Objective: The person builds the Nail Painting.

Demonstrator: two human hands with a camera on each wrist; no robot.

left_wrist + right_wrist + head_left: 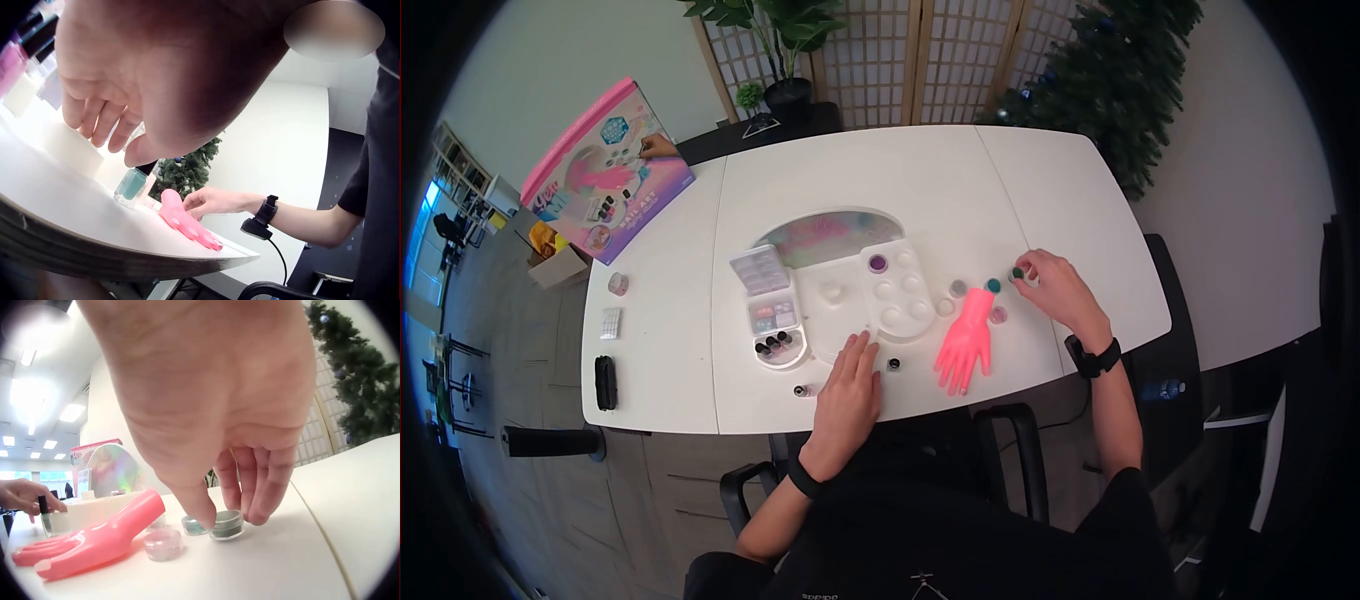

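My right hand (1062, 292) pinches a small round jar of dark green stuff (227, 527) between thumb and fingers, low at the tabletop. Close by stand a teal jar (993, 286), a pink glitter jar (164, 545) and a grey one (958, 288). A pink model hand (968, 335) lies palm-down beside them, fingers toward me. My left hand (850, 395) has its fingers stretched out at the front edge of a white nail-art station (840, 310). Just right of it stands a teal nail polish bottle (132, 186) with a black cap.
A purple jar (878, 263) sits in one hollow of the station. Several black-capped bottles (774, 343) and an open-lidded case (772, 312) are on its left. Another bottle (802, 390) stands at the front. Farther left are the toy box (615, 175) and a black pouch (606, 382).
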